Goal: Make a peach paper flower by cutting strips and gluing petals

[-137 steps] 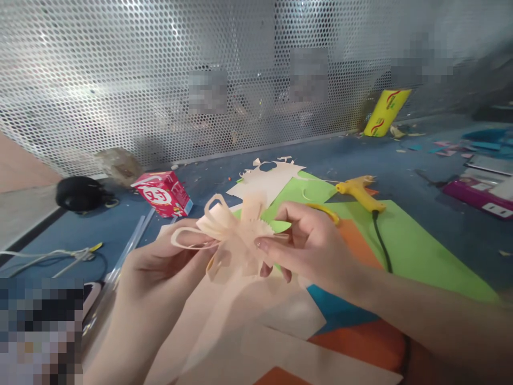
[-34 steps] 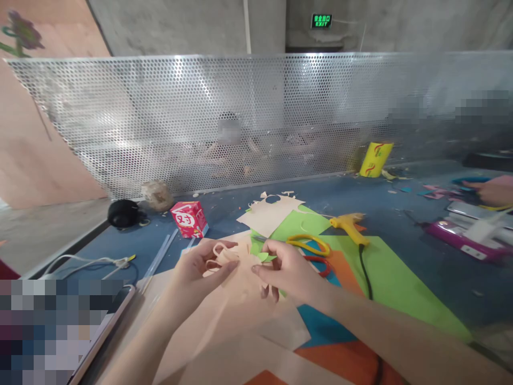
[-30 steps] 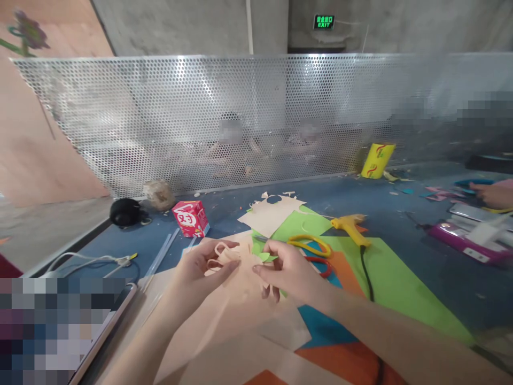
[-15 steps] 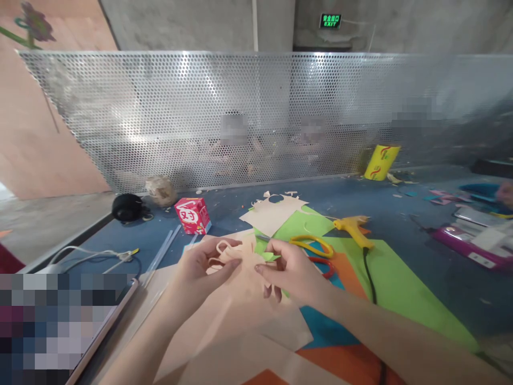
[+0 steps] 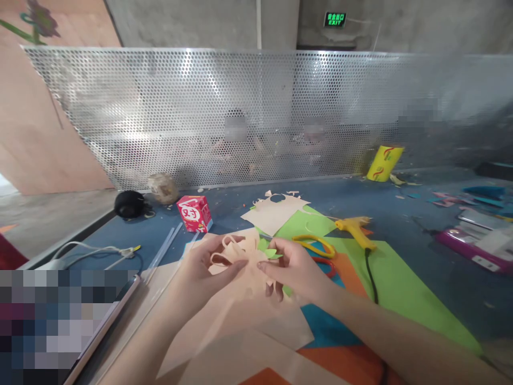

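Observation:
Between both hands is a cream paper flower (image 5: pixel 249 250) with looped strips on its left side and pointed green leaf shapes (image 5: pixel 267 250) on its right. My left hand (image 5: pixel 204 272) pinches the flower's left side between thumb and fingers. My right hand (image 5: pixel 294 270) is closed on the right side, by the green leaves, with the thumb pressing near the middle. Its lower fingers curl underneath, where part of the flower is hidden. Beneath the hands lie cream paper sheets (image 5: pixel 224 326). Just beyond my right hand are scissors with yellow and red handles (image 5: pixel 316 246).
A yellow glue gun (image 5: pixel 356 231) with a black cord lies right of the scissors on green sheets (image 5: pixel 417 294). Clear glue sticks (image 5: pixel 162 248) and a red box (image 5: pixel 194 214) stand left. A purple power strip (image 5: pixel 473 248) is far right. A perforated metal screen (image 5: pixel 264 91) borders the back.
Both hands keep their hold on the paper flower, which has turned slightly so its loops and green leaves show more. The view has shifted a little.

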`<state>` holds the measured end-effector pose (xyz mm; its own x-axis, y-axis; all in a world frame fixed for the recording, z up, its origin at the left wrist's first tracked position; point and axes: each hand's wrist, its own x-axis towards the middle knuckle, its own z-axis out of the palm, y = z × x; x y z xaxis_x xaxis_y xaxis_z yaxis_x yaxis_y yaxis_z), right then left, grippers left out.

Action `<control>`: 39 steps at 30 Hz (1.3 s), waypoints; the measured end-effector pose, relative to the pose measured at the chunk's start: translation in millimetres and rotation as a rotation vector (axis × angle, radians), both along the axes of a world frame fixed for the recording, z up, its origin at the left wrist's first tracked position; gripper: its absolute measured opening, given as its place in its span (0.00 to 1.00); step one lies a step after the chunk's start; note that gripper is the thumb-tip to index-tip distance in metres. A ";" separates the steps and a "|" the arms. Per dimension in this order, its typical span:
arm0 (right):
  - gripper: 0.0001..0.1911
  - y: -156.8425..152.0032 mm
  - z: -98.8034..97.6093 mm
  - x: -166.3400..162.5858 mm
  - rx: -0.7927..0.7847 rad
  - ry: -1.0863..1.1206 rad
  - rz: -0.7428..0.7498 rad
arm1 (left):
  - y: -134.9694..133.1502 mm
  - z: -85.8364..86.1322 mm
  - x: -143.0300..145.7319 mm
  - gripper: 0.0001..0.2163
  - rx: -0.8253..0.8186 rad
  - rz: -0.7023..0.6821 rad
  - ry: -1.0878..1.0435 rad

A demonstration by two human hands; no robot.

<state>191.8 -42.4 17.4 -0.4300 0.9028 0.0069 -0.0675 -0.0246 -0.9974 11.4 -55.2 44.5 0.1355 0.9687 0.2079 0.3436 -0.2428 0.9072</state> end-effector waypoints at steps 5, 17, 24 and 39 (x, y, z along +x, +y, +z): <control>0.09 1.2 1.6 0.7 -0.030 -0.007 -0.007 | 2.1 1.8 -2.9 0.15 -0.069 0.029 -0.189; 0.09 -1.7 2.6 1.6 -0.002 -0.035 -0.051 | 4.5 -4.4 -1.1 0.15 -0.060 0.050 -0.193; 0.10 -1.2 1.6 0.8 0.004 -0.040 -0.044 | 5.4 -5.5 -1.7 0.18 -0.094 0.036 -0.178; 0.11 -1.4 -3.0 1.4 0.022 -0.044 -0.052 | 6.8 -9.1 -2.0 0.18 -0.111 -0.012 -0.210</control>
